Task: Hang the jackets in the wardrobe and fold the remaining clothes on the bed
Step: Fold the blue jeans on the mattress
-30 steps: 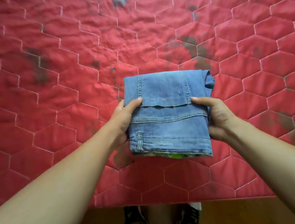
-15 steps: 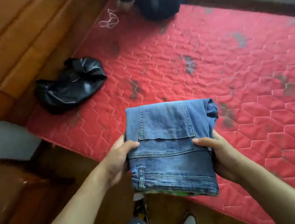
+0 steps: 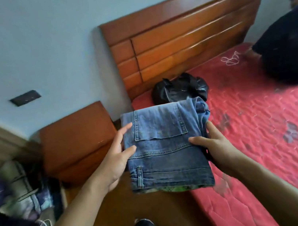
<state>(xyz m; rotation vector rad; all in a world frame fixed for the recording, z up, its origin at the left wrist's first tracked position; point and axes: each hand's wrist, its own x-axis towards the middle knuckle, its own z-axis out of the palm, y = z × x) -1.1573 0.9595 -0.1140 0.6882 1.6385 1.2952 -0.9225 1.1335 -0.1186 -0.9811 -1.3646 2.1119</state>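
Note:
A folded stack of blue jeans (image 3: 164,149), with a green patterned garment showing under its near edge, is held in the air over the left edge of the red quilted bed (image 3: 262,135). My left hand (image 3: 114,161) grips the stack's left side with the thumb on top. My right hand (image 3: 216,145) grips the right side, thumb on top and fingers hidden beneath. A crumpled black jacket (image 3: 179,89) lies on the bed by the wooden headboard (image 3: 181,37), just beyond the stack.
A wooden nightstand (image 3: 77,138) stands left of the bed, below a dark wall socket (image 3: 25,97). A blurred heap of clothes (image 3: 28,197) sits at the far left. Another person in black (image 3: 288,45) leans on the bed's far right, near a white cord (image 3: 230,60).
Both hands lifted the folded stack off the bed. The view swung left and up, bringing in the headboard, nightstand and black jacket.

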